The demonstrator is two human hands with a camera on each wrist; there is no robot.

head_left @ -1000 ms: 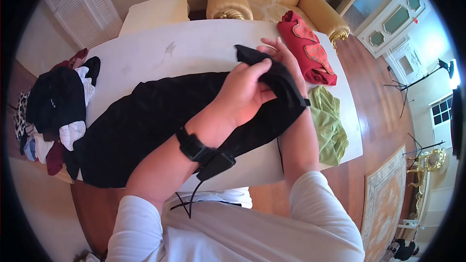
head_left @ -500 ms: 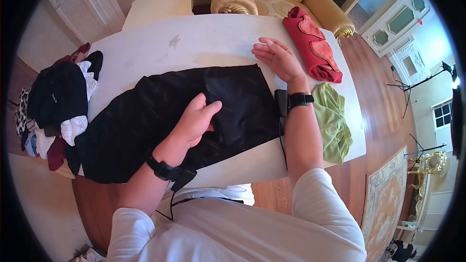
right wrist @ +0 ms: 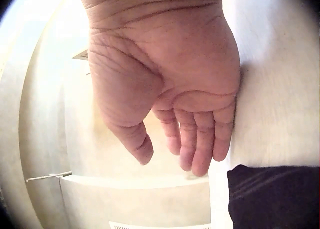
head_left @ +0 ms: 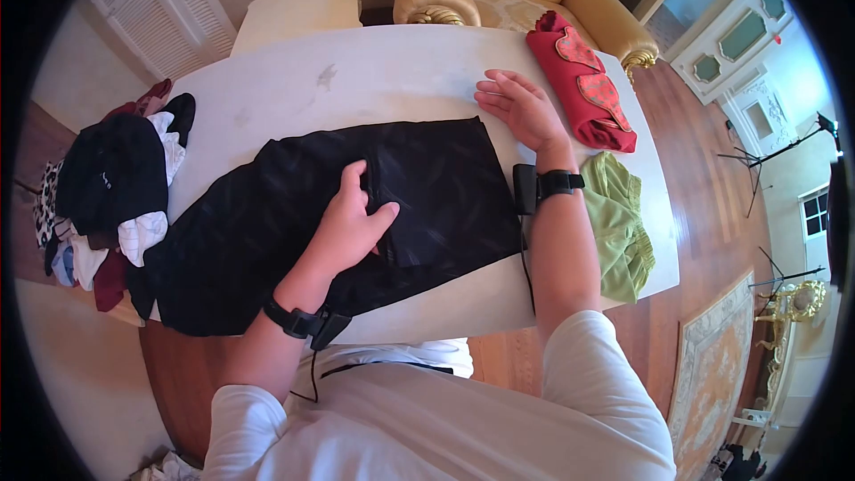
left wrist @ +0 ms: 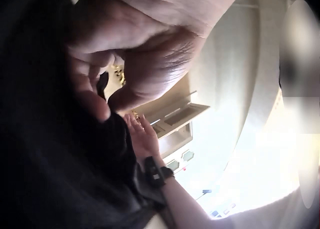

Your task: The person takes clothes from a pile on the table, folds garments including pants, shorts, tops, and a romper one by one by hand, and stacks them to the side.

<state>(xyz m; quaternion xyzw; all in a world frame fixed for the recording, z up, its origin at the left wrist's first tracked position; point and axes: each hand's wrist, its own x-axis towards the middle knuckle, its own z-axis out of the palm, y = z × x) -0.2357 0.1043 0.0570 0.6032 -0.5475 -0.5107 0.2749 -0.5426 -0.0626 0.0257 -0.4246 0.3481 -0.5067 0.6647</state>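
A long black garment (head_left: 258, 223) lies spread over the table, its right part folded into a layered panel (head_left: 445, 187). At the raised edge of that fold is my left hand (head_left: 347, 227), thumb and fingers curled about the cloth. The left wrist view shows the same hand (left wrist: 135, 48) close up, thumb tip and fingertips right at the dark fabric (left wrist: 100, 164). My right hand (head_left: 525, 111) is held beyond the garment's far right corner, palm turned inward. In the right wrist view this hand (right wrist: 170, 83) has relaxed fingers and nothing in it.
A heap of mixed clothes (head_left: 107, 178) stands at the table's left end. On the right lie a rolled red garment with patterned patches (head_left: 588, 89) and folded green shorts (head_left: 619, 223). A gold armchair (head_left: 525, 0) stands behind the white table (head_left: 410, 62).
The lifted end of the black garment has come down flat. My left hand has moved left to the fold, and my right hand has let go of the cloth and drawn clear.
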